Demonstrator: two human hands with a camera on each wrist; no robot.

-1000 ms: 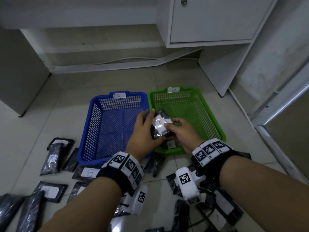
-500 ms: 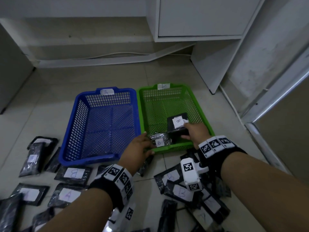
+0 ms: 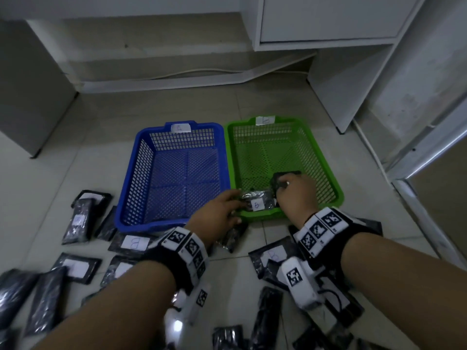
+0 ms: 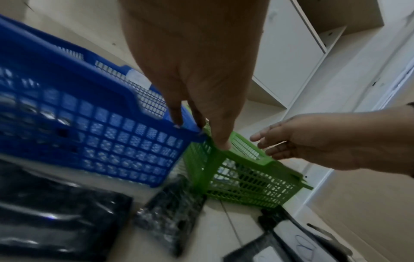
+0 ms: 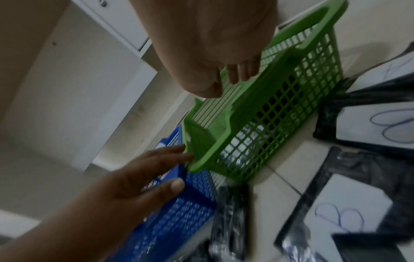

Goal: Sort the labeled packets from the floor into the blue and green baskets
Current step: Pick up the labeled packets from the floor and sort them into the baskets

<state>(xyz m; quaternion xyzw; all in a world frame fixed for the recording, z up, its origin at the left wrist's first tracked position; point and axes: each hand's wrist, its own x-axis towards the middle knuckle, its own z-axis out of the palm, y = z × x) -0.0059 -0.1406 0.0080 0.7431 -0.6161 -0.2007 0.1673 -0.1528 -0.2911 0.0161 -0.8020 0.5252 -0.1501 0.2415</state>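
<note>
Lying all over the floor at 7 o'clock are black labeled packets [image 3: 75,218]. Next comes the blue basket [image 3: 141,157], with nothing in it. The left hand [image 3: 218,210] reaches over the near rim of the green basket [image 3: 328,173], fingers straight, holding nothing. A packet marked B [image 3: 257,202] lies inside at that near edge. At 3 o'clock from it, the right hand [image 3: 297,193] curls its fingers on another black packet [image 3: 280,178].

Blue basket [image 3: 174,173] beside green basket [image 3: 283,152]; two black packets [image 3: 260,202] at the green basket's near edge; others [image 3: 75,218] scattered on floor.
</note>
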